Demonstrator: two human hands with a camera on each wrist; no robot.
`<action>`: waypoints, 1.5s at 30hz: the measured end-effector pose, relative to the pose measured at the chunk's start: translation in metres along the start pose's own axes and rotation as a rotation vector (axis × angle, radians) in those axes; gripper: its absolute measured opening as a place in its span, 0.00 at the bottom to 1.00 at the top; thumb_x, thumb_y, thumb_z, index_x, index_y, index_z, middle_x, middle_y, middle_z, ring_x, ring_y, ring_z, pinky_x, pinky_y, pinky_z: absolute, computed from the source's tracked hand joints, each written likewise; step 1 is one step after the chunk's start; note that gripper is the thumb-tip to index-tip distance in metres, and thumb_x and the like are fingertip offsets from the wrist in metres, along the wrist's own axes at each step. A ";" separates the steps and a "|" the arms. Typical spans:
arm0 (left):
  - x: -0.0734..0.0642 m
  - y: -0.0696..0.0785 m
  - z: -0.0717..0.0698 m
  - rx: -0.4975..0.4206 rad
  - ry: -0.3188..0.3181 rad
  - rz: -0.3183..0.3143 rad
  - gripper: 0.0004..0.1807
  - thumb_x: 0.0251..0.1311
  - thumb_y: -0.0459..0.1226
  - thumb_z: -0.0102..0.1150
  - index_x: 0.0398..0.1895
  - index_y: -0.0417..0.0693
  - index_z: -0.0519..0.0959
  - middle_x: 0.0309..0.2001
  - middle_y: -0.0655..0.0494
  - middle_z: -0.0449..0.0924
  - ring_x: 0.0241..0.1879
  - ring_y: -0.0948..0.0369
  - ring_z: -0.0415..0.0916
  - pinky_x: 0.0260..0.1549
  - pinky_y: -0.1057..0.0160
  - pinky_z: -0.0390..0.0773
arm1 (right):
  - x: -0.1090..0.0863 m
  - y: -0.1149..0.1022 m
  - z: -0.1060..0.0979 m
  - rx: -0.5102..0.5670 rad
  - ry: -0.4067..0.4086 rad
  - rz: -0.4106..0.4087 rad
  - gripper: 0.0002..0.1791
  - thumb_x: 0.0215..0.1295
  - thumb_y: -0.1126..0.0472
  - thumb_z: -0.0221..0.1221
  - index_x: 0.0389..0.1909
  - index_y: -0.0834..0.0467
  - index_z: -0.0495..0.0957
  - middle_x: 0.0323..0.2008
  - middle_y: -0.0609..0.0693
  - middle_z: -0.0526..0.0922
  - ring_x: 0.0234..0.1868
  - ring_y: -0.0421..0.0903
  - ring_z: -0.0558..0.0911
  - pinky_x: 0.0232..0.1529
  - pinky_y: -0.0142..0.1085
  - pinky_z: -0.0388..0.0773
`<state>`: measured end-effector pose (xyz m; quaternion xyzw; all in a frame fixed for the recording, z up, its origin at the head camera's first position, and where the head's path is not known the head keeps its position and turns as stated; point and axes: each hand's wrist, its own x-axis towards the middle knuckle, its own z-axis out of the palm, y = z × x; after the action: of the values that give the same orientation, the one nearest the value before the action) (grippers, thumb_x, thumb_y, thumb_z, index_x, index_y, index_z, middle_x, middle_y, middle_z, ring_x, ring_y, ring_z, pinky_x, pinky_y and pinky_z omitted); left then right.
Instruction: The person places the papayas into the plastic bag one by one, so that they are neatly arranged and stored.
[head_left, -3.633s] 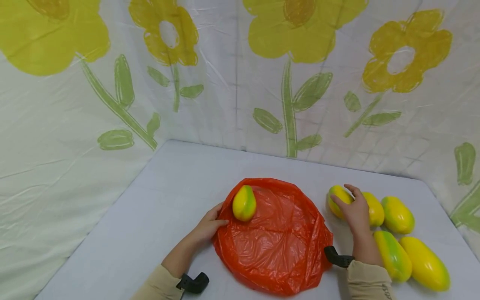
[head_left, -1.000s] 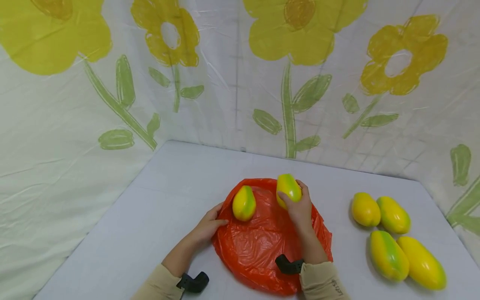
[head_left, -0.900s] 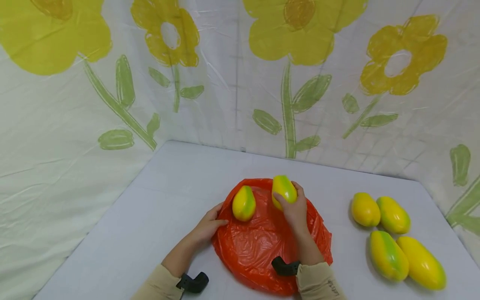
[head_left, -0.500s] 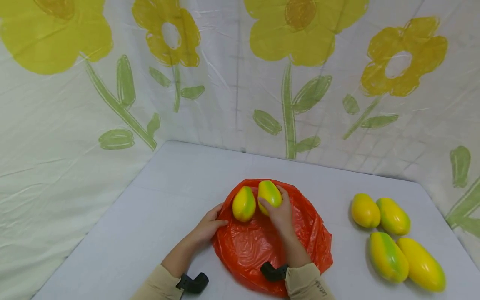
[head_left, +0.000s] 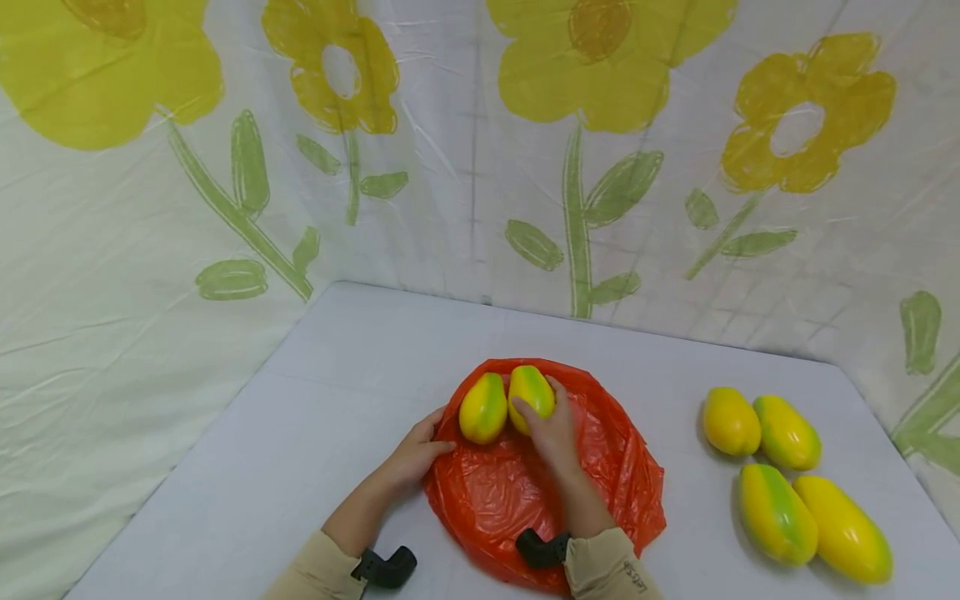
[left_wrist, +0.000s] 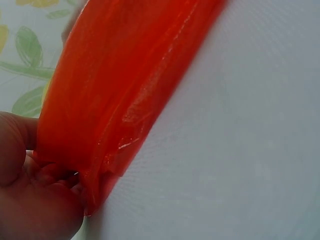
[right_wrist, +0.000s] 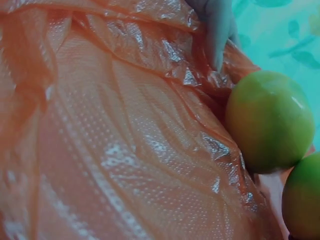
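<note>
A red plastic bag (head_left: 495, 496) lies spread with its mouth up in the head view. My left hand (head_left: 412, 450) pinches its left rim, thumb inside and fingers outside; the left wrist view shows the thumb (left_wrist: 15, 142) over the bag edge (left_wrist: 125, 85). Within the bag, near its back rim, sits one yellow-green papaya (head_left: 483, 408). Right beside it, my right hand (head_left: 553, 433) grips a second papaya (head_left: 531, 392), thumb in front, fingers around its right side. The right wrist view has the first papaya (right_wrist: 270, 122) touching the second, which the frame's edge cuts off.
Several more papayas lie to the right of the bag: two at the back (head_left: 731, 421) and two nearer (head_left: 778, 512). The white tabletop (head_left: 300, 400) ends at a flower-printed curtain (head_left: 435, 208) behind and on the left.
My right hand has taken a papaya from the group on the right and carried it left into the bag, against the first one, which has shifted slightly left. My left hand stays on the rim.
</note>
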<state>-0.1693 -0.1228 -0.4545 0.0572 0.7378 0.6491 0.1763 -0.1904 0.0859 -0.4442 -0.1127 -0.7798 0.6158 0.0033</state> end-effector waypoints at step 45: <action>0.001 -0.001 0.000 0.043 -0.013 0.040 0.30 0.63 0.29 0.43 0.70 0.42 0.55 0.67 0.39 0.61 0.53 0.53 0.73 0.46 0.58 0.81 | -0.003 0.003 0.002 0.013 -0.011 -0.004 0.46 0.57 0.45 0.60 0.72 0.47 0.45 0.66 0.53 0.59 0.62 0.54 0.66 0.60 0.52 0.71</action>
<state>-0.1700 -0.1227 -0.4561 0.0800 0.7490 0.6362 0.1670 -0.1874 0.0845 -0.4468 -0.1079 -0.7758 0.6216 0.0011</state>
